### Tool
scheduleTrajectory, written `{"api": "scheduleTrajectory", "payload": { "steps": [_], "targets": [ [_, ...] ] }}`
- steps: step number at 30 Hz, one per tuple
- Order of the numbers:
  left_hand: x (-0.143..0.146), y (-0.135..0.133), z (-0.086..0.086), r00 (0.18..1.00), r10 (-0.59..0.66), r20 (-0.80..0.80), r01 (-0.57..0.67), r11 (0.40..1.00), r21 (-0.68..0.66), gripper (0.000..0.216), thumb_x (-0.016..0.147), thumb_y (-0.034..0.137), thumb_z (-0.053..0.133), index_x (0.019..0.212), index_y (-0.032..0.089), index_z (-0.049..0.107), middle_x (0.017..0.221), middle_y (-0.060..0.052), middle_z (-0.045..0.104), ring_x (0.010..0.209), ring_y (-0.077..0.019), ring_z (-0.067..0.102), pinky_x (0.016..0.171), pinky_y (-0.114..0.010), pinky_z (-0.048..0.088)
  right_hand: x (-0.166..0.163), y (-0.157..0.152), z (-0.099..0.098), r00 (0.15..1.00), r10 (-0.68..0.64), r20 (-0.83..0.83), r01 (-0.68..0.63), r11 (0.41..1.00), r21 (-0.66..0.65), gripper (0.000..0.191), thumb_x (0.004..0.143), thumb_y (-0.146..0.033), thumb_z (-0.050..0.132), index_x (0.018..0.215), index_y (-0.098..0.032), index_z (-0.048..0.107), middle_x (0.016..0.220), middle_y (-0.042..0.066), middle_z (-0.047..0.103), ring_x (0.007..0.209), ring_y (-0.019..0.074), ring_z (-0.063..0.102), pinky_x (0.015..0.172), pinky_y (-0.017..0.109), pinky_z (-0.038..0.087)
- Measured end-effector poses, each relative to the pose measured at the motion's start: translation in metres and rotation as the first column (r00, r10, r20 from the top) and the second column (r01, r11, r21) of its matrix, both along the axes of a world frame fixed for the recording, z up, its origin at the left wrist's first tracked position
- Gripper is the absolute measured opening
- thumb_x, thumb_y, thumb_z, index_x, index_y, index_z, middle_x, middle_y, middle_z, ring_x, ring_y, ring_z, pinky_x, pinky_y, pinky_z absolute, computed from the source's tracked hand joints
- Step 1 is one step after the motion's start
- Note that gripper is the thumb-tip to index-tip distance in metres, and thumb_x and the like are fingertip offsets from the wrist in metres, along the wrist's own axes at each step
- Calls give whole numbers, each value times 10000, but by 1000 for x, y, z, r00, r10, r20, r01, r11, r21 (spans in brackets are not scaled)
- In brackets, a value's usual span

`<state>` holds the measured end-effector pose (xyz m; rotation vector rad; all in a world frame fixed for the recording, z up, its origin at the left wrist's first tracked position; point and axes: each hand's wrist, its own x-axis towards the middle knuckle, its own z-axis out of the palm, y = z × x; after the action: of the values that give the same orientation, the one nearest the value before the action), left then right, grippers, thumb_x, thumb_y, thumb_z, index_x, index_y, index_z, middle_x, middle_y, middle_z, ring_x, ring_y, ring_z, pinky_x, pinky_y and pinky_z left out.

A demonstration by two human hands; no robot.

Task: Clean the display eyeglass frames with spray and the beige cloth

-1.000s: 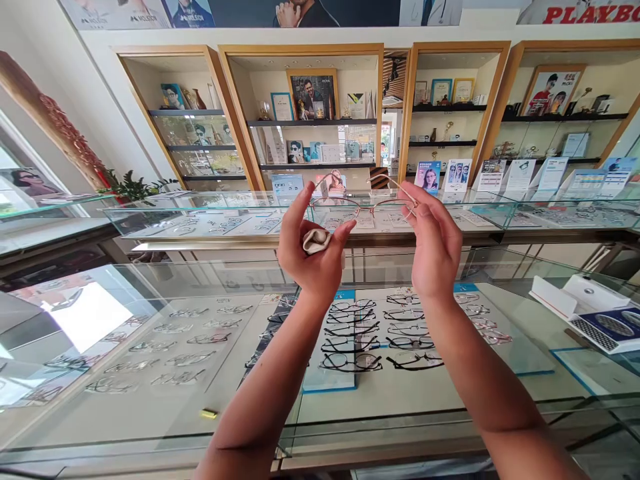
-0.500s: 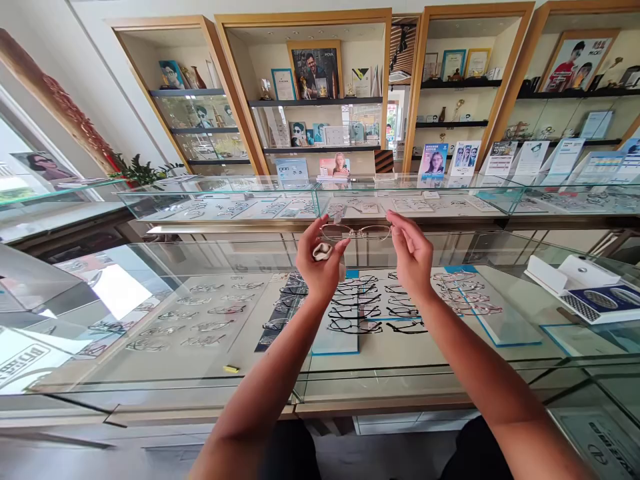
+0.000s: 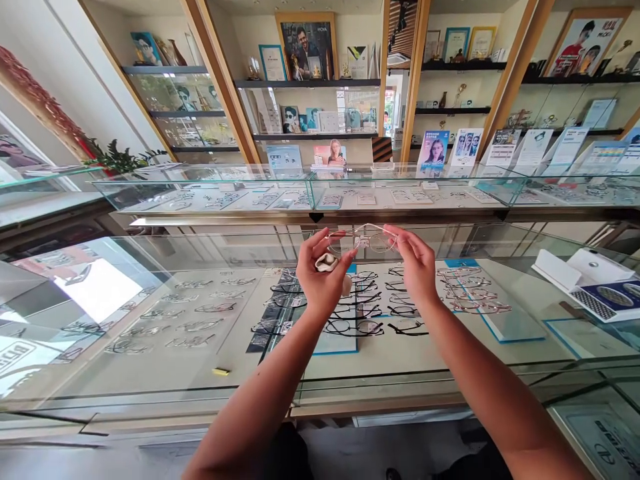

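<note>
Just above the glass display counter [image 3: 150, 373], a thin metal pair of glasses [image 3: 361, 239] was held between both hands, its long axis running from nine to three o'clock across the view, lenses facing the camera. The left hand [image 3: 323, 280] pinched the left end of the frame with thumb and forefinger, the other fingers curled around a small pale cloth [image 3: 326, 262] tucked into the palm. The right hand [image 3: 416, 267] pinched the right end with thumb and fingertips, the rest of the hand loosely closed and holding nothing else. From each hand the frame lay toward twelve o'clock, just past the fingertips, and both hands were about equally near to it. Straight below, at six o'clock from the glasses and inside the case, rows of dark-rimmed frames [image 3: 360, 313] lay on a tray; a white and blue box [image 3: 590, 283] sat on the counter at three o'clock.

Compared with a second earlier, the glasses had come down from in front of the rear counter [image 3: 310, 200] to a lower height, the hands had drawn closer together, and the temples, which had been open, looked folded in.
</note>
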<state>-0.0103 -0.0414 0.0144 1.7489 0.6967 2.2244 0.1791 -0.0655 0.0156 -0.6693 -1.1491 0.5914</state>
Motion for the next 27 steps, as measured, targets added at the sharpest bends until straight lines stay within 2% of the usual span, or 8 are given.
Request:
{"api": "scheduleTrajectory", "payload": {
  "steps": [7, 12, 14, 18, 22, 27],
  "targets": [
    [1, 2, -4, 998, -28, -50, 25, 998, -61, 563, 871, 433, 997, 1297, 262, 672, 1170, -78, 869, 1031, -258, 853, 929, -426, 678, -2, 3, 0, 999, 30, -30, -32, 997, -70, 380, 1016, -648, 774, 1144, -302, 869, 1339, 81, 877, 1281, 300, 818, 1186, 523, 631],
    [1, 9, -8, 997, -52, -63, 47, 996, -78, 637, 879, 462, 983, 1379, 280, 632, 1192, -80, 858, 1067, -253, 842, 823, -357, 654, 1, 7, -2, 998, 51, -27, -53, 995, -84, 379, 1013, -649, 773, 1135, -299, 851, 1331, 86, 877, 1293, 300, 820, 1181, 519, 632],
    [0, 12, -10, 996, -31, -84, 23, 995, -94, 643, 881, 463, 979, 1395, 277, 642, 1236, -91, 848, 1070, -249, 831, 827, -351, 646, 3, 9, -4, 998, 65, -13, -66, 994, -84, 356, 1025, -634, 763, 1129, -305, 849, 1342, 86, 873, 1308, 296, 816, 1174, 509, 634],
    [-6, 17, -11, 985, 65, -161, -83, 991, -109, 519, 906, 427, 956, 1341, 273, 720, 1343, -95, 808, 1100, -242, 792, 918, -376, 634, 4, 10, -4, 996, 83, -21, -85, 993, -86, 335, 1023, -616, 773, 1147, -313, 846, 1346, 79, 870, 1299, 282, 822, 1163, 490, 638],
    [-9, 21, -12, 951, 176, -256, -201, 977, -75, 493, 891, 387, 970, 1329, 281, 770, 1237, -81, 786, 1108, -252, 752, 896, -375, 625, 4, 9, -3, 997, 73, -24, -75, 991, -107, 392, 1006, -656, 783, 1179, -308, 838, 1332, 84, 874, 1288, 288, 824, 1146, 494, 649],
    [-10, 26, -15, 934, 187, -304, -222, 971, -86, 482, 901, 369, 957, 1347, 293, 792, 1205, -72, 786, 1045, -237, 748, 871, -366, 626, 5, 8, -1, 989, 130, -64, -135, 986, -92, 339, 981, -618, 848, 1162, -331, 852, 1275, 52, 888, 1238, 261, 838, 1128, 471, 658]
  ]
}}
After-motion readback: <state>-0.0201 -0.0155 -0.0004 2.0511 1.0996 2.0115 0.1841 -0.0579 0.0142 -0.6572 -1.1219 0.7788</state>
